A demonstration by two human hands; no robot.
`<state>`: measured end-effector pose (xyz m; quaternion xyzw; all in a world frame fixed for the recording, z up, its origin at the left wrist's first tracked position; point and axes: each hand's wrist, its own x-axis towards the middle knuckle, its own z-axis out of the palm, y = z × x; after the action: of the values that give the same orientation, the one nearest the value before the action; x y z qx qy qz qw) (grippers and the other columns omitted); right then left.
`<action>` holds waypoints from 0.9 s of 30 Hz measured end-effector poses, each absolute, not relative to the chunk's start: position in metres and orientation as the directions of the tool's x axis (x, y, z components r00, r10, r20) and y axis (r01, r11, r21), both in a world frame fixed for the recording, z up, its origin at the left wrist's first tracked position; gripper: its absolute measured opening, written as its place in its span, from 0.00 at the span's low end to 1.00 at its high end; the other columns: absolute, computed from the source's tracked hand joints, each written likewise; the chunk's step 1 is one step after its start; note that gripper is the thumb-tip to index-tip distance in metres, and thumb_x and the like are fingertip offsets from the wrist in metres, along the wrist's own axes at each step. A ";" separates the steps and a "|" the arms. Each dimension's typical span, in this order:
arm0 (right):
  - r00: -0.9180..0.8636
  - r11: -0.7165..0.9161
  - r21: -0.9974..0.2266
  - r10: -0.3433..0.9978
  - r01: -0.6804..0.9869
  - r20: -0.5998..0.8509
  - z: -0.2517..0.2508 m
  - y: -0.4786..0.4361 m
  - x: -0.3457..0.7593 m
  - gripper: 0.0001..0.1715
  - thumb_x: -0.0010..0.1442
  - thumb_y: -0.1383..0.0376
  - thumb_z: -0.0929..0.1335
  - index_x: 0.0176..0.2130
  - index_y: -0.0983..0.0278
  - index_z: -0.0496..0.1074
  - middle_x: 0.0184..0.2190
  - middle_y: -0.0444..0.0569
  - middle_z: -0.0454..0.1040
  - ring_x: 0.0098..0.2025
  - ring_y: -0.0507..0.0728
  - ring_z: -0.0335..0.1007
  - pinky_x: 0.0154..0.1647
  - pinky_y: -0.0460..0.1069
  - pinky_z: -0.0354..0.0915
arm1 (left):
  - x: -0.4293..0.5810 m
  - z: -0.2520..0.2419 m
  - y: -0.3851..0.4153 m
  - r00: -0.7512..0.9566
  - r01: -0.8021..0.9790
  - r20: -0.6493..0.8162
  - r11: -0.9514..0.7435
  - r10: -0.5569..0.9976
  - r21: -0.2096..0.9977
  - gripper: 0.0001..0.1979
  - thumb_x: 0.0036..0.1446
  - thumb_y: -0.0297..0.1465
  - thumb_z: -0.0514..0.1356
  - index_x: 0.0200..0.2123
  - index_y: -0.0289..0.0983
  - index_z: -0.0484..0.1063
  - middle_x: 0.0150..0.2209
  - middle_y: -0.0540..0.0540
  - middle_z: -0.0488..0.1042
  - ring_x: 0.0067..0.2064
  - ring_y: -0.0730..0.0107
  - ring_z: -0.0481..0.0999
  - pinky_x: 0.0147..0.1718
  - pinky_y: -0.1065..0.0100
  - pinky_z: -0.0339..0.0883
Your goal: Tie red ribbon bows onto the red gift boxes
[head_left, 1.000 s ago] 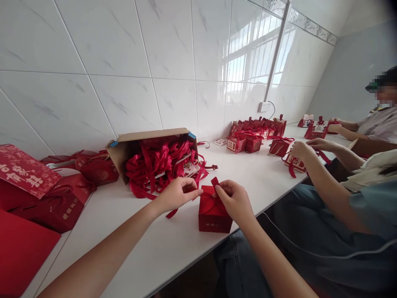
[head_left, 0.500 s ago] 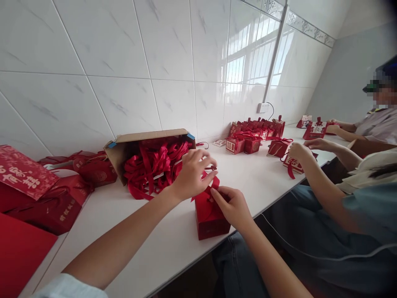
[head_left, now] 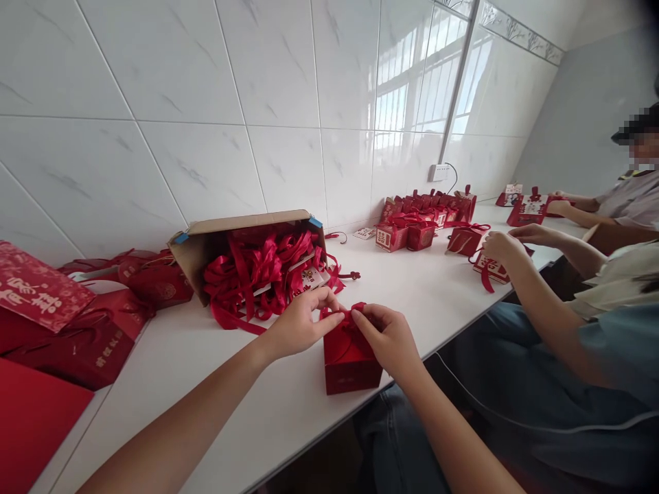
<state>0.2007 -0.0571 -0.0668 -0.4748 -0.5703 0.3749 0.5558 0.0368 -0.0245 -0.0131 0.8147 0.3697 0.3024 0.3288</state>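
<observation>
Lowered from its raised position, the left hand (head_left: 300,329) is now pinching the red satin ribbon (head_left: 358,306) beside the likewise pinching right hand (head_left: 390,337), both apparently working it together atop the red gift box (head_left: 352,374) near the white table's (head_left: 288,412) edge.

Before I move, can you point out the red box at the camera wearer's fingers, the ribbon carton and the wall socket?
Box (head_left: 353,377): head view, on its near side face.
Carton (head_left: 247,222): head view, on its upper cardboard side.
Socket (head_left: 440,172): head view, on its front.
</observation>
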 end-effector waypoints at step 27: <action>-0.017 0.080 -0.978 0.996 -0.192 0.085 -0.070 -0.063 0.202 0.14 0.50 0.55 0.71 0.31 0.62 0.80 0.62 0.53 0.56 0.61 0.65 0.56 0.49 0.52 0.66 | 0.051 -0.049 -0.023 0.390 0.382 0.477 -0.610 0.788 0.694 0.02 0.55 0.28 0.55 0.32 0.39 0.62 0.31 0.50 0.71 0.36 0.69 0.74 0.38 0.68 0.68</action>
<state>0.2024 -0.0628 -0.0703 -0.4223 -0.4763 0.5307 0.5596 0.0514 -0.0227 -0.0495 0.7967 0.3672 0.4124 0.2457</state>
